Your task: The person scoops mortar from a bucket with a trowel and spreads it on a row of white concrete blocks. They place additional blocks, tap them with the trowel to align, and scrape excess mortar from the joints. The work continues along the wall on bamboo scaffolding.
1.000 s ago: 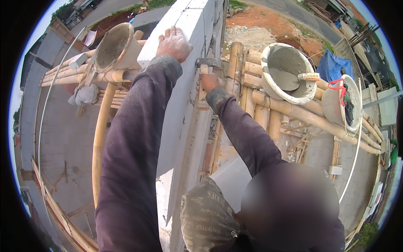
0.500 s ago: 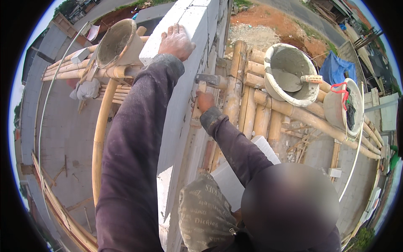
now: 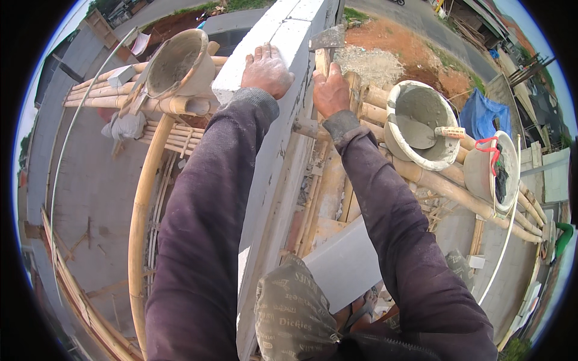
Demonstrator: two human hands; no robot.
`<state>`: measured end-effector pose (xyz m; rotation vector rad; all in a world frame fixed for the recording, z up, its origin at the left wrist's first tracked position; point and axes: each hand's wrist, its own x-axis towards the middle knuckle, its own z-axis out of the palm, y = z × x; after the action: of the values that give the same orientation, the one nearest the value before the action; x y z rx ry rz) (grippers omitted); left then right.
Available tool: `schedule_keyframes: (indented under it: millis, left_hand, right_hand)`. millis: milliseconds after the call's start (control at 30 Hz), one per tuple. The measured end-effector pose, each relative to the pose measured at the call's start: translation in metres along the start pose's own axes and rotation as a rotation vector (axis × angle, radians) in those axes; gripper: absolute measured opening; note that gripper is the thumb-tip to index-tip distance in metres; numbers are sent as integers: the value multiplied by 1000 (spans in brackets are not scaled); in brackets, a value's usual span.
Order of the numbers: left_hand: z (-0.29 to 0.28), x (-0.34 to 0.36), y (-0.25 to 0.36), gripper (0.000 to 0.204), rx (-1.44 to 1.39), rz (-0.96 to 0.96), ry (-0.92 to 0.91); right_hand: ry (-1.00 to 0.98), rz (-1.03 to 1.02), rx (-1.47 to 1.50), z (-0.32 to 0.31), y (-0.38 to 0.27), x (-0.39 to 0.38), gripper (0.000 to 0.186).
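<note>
My left hand (image 3: 267,73) lies with spread fingers on top of a white block (image 3: 241,71) at the open end of the wall's top course. In my right hand (image 3: 331,91), just right of the wall, is a hatchet (image 3: 327,38), gripped by its short wooden handle. Its metal head is raised beside the block's side face, and I cannot tell whether it touches. Below my hands runs the pale block wall (image 3: 256,168). Right of my right hand stands a bucket of grey mortar (image 3: 394,129) with a trowel (image 3: 424,136) in it.
Bamboo poles (image 3: 439,186) form scaffolding on the right. Another mortar bucket (image 3: 205,72) sits on poles at left. A whitish pail (image 3: 481,168) with a red strap stands far right. A pale slab (image 3: 346,262) lies by my legs; a lower floor shows on both sides.
My right hand has lifted the hatchet up and away from me, from low beside the wall to near the top block. My left hand stays flat on the block.
</note>
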<state>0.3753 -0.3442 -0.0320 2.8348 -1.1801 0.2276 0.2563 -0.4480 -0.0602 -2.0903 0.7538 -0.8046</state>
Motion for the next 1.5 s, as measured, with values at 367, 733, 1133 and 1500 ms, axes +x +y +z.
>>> schedule_keyframes:
  millis: [367, 733, 1133, 1500]
  left_hand:
    - [-9, -2, 3, 78, -47, -18, 5]
    - [-96, -322, -58, 66, -989, -303, 342]
    - [86, -448, 27, 102, -525, -783, 245]
    - [92, -403, 20, 91, -477, -930, 169]
  right_hand:
    - [-317, -247, -674, 0, -64, 107, 32]
    - [-247, -222, -709, 27, -42, 123, 35]
    - [-295, -398, -800, 36, -29, 156, 38]
    - [-222, -437, -794, 43, -11, 167, 35]
